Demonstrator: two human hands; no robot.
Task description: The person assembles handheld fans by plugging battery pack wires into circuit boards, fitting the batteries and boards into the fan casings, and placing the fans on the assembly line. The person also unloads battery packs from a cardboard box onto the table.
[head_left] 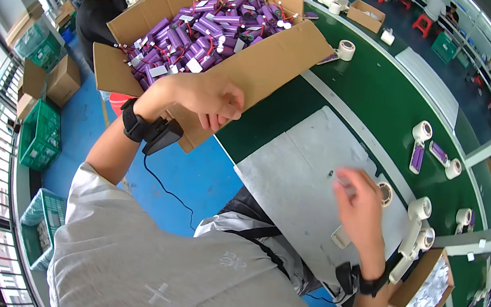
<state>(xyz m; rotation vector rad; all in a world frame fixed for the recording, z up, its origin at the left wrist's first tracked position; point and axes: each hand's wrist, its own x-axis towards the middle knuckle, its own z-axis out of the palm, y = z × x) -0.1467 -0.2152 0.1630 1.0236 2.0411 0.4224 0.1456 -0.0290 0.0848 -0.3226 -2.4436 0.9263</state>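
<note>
My left hand (212, 100) is bent at the wrist beside the near flap of a large cardboard box (290, 56). Its fingers curl loosely a little apart, and I see nothing in them. Purple battery packs (212, 29) with red wires and white labels fill that box. Over a grey work board (301, 161) hangs my right hand (360, 210), thumb and fingers apart, slightly blurred. Partly hidden beneath it is a cream-white handheld housing with a round ring head (384, 194); its handle end (341, 237) shows left of my wrist. Whether I touch it is unclear.
More white housings (418, 209) lie right of the board. A carton of silvery-white pieces (426, 295) stands nearby. Units with purple packs (418, 156) rest on the green belt (369, 102). A co-worker (100, 1) is beyond the box. Green crates (42, 136) stand left.
</note>
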